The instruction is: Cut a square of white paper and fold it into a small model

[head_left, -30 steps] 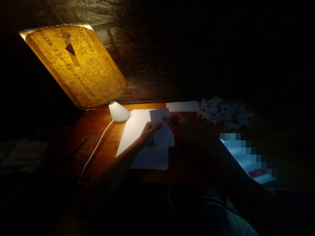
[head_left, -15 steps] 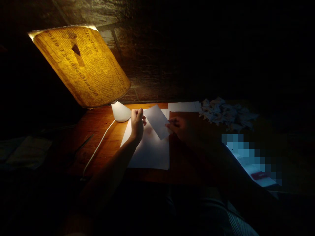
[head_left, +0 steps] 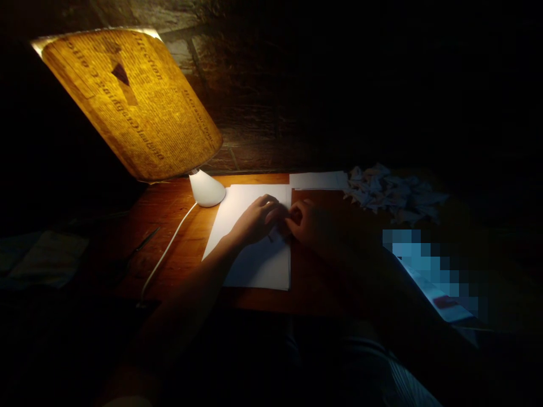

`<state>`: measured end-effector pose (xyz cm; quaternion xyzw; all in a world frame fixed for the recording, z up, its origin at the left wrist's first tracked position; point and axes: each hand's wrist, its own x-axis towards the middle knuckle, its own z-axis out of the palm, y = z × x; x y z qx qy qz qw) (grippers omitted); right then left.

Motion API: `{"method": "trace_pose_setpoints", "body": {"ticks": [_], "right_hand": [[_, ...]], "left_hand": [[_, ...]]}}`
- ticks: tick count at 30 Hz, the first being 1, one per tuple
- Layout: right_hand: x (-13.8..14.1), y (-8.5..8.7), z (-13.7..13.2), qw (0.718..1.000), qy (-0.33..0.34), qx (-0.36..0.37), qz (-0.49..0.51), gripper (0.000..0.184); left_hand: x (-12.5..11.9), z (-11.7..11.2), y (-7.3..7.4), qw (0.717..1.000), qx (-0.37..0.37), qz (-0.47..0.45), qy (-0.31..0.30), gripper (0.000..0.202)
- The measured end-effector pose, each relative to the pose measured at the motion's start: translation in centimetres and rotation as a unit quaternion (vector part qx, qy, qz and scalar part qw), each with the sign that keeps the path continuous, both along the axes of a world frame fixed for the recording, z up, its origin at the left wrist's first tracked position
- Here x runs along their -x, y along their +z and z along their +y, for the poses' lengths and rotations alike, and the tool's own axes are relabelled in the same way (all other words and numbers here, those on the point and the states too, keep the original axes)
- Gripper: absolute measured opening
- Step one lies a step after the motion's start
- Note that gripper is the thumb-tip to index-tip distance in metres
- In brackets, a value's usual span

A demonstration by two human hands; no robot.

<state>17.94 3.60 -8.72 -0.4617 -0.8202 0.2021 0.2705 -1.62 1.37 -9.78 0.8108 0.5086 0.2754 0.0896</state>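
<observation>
My left hand (head_left: pixel 261 217) reaches over the white sheets (head_left: pixel 254 265) with its fingers bent and closed, their tips meeting my right hand (head_left: pixel 303 219). That right hand is pinched at the sheets' right edge. Between and below the fingers, a small shaded piece of paper (head_left: pixel 278 233) shows in part, held by both hands; most of it is hidden and its shape is unclear. The white sheets lie flat on the wooden table (head_left: pixel 173 249) under the lamp light.
A lit lamp has a newspaper-print shade (head_left: pixel 127 107) and white base (head_left: pixel 206 189), with a white cord (head_left: pixel 167 251) running forward. A dark pen-like object (head_left: pixel 146 240) lies left. Behind are a paper stack (head_left: pixel 318 181) and a pile of folded paper pieces (head_left: pixel 390 192). A bluish, partly pixelated thing (head_left: pixel 436 288) glows right.
My left hand has moved right and down to meet my right hand. The small sheet, held up flat in my right hand before, is now mostly hidden between the hands.
</observation>
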Motion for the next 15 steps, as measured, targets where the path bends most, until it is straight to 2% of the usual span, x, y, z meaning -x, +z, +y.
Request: {"method": "trace_pose_setpoints", "body": {"ticks": [4, 8, 15], "right_hand": [[-0.53, 0.81, -0.44, 0.997, 0.03, -0.046, -0.05, 0.022], [-0.63, 0.97, -0.56, 0.991, 0.078, -0.051, -0.097, 0.024], [-0.72, 1.05, -0.49, 0.985, 0.102, -0.049, -0.129, 0.024]], "left_hand": [[0.22, 0.1, -0.02, 1.0, 0.004, 0.02, -0.021, 0.021], [0.21, -0.02, 0.13, 0.999, 0.01, 0.042, -0.016, 0.025], [0.08, -0.37, 0.4, 0.999, 0.037, 0.021, 0.007, 0.028]]}}
